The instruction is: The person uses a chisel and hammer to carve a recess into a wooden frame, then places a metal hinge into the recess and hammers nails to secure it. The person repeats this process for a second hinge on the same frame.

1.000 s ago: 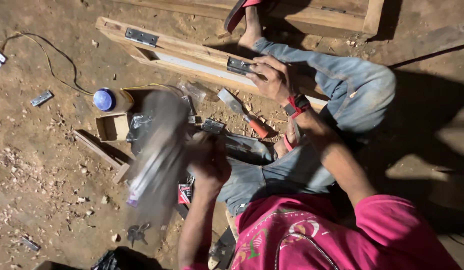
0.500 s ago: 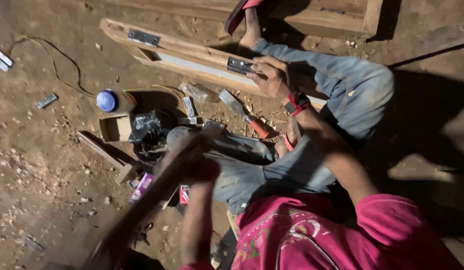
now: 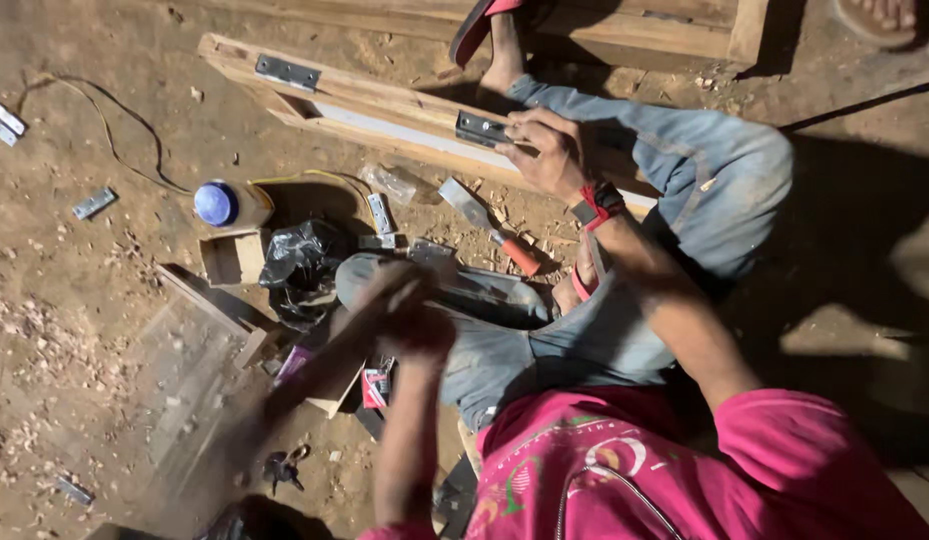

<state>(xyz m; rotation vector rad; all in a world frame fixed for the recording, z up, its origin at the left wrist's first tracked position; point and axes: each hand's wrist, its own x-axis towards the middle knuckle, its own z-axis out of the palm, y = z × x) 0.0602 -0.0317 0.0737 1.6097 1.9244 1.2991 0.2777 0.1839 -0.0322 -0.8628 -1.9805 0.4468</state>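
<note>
I sit on a dirt floor in jeans and a pink shirt. My right hand (image 3: 549,150), a red band at its wrist, is closed on a dark metal hinge (image 3: 481,130) that lies on a long wooden frame (image 3: 384,115). My left hand (image 3: 409,315) grips a long, motion-blurred tool (image 3: 304,385) that slants down to the left over my knee; I cannot tell what kind of tool it is. A second hinge (image 3: 287,72) sits further left on the frame.
A chisel with an orange handle (image 3: 489,225) lies by my leg. A blue-capped bottle (image 3: 216,203), a small open box (image 3: 234,258) and a black plastic bag (image 3: 299,265) stand to the left. Loose hinges (image 3: 94,203), a cable (image 3: 114,125) and wood shavings lie around. Another person's foot (image 3: 889,15) shows top right.
The blurred tool in my left hand has swung from beside the box down and to the lower left. My right hand has stayed on the hinge.
</note>
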